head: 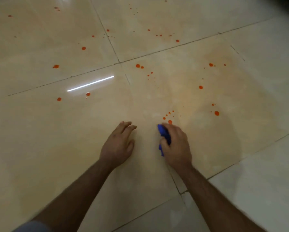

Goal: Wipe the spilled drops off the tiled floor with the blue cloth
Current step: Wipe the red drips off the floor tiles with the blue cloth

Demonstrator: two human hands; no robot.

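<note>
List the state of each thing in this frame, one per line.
blue cloth: bunched up, gripped and pressed to the floor
right hand: fingers curled round the cloth
left hand: flat on the floor, holding nothing
orange drops: still scattered, unwiped, nearest cluster just ahead of the cloth
tiled floor: glossy, faint orange smear on the tile being worked

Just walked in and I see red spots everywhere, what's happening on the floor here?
A person is crouched over the tiled floor, cleaning up a spill. The right hand grips a bunched blue cloth just short of a cluster of orange-red drops. The left hand rests flat on the tile, fingers spread. Many drops are scattered across the tiles ahead, so most of the wiping is not yet done.
</note>
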